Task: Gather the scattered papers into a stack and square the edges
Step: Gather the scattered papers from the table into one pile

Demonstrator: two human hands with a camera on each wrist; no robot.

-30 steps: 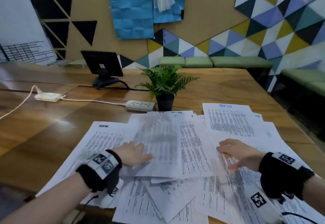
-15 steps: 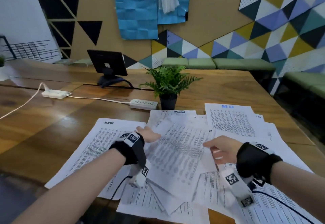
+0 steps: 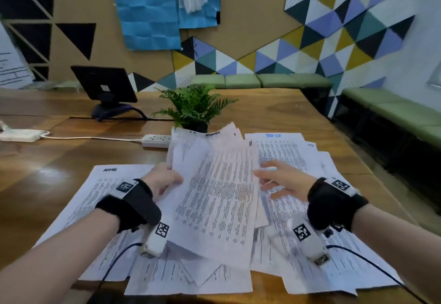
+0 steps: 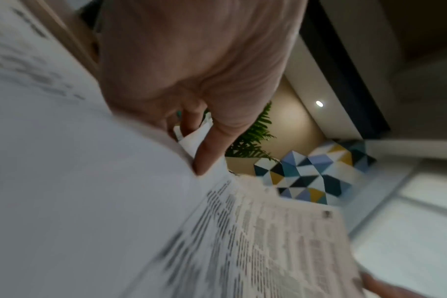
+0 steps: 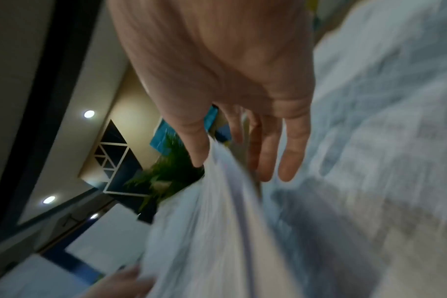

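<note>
Printed white sheets lie scattered over the wooden table [image 3: 59,151]. A bunch of papers [image 3: 214,196] is lifted and tilted above the scattered sheets [image 3: 95,198]. My left hand [image 3: 167,177] grips the bunch at its left edge. In the left wrist view the left hand [image 4: 191,149] has its thumb [image 4: 209,153] on top and its fingers behind the sheets. My right hand [image 3: 265,179] is at the right edge with straight fingers. In the right wrist view the right hand [image 5: 242,161] has the papers' edge [image 5: 217,201] running between thumb and straight fingers [image 5: 288,157].
A potted fern [image 3: 193,108] stands just behind the papers, a white power strip [image 3: 156,140] to its left. A second white strip [image 3: 21,135] and a small black monitor [image 3: 105,86] sit further back left. Green benches [image 3: 393,117] run past the table's right edge.
My left hand went from lying flat on the papers to gripping their left edge and lifting the bunch. My right hand moved in to the bunch's right edge.
</note>
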